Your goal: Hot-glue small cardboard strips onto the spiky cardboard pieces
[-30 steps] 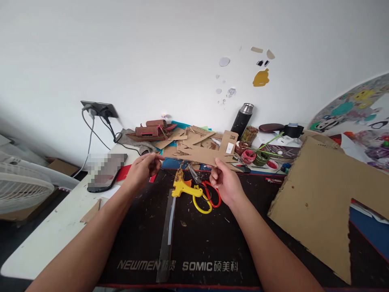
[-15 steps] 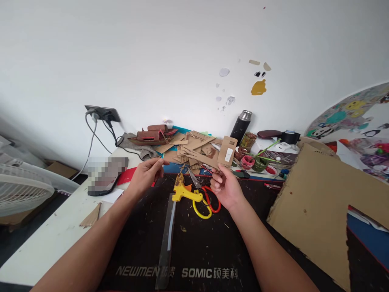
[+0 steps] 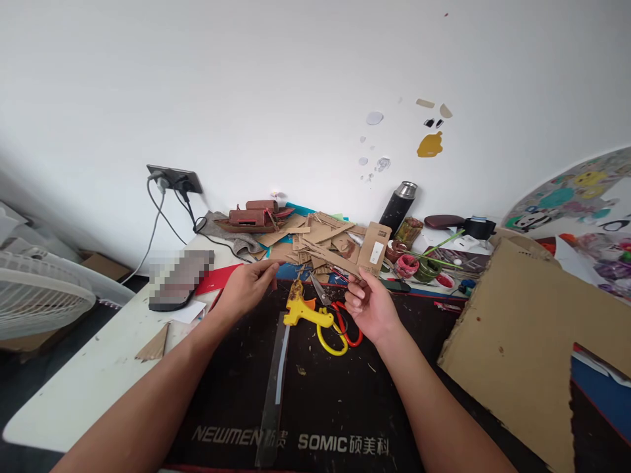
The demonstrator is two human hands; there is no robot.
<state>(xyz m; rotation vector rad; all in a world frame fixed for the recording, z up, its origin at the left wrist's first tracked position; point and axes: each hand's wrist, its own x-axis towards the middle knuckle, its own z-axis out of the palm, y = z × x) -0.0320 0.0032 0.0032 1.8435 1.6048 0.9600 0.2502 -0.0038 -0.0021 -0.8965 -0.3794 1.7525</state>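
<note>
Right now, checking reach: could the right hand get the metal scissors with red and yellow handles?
Likely yes: their red handle lies beside the right hand, though it holds a brown cardboard strip.

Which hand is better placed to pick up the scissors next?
Probably the right hand: nearer the scissors, though it seems to pinch a cardboard strip. The yellow glue gun lies between the left hand and the scissors.

Black mat (image 3: 335, 397), along near edge: "NEWMEN" left, its following characters partly obscured by transparent strip (image 3: 266, 427); "SOMIC硕美科" right of strip.
</note>
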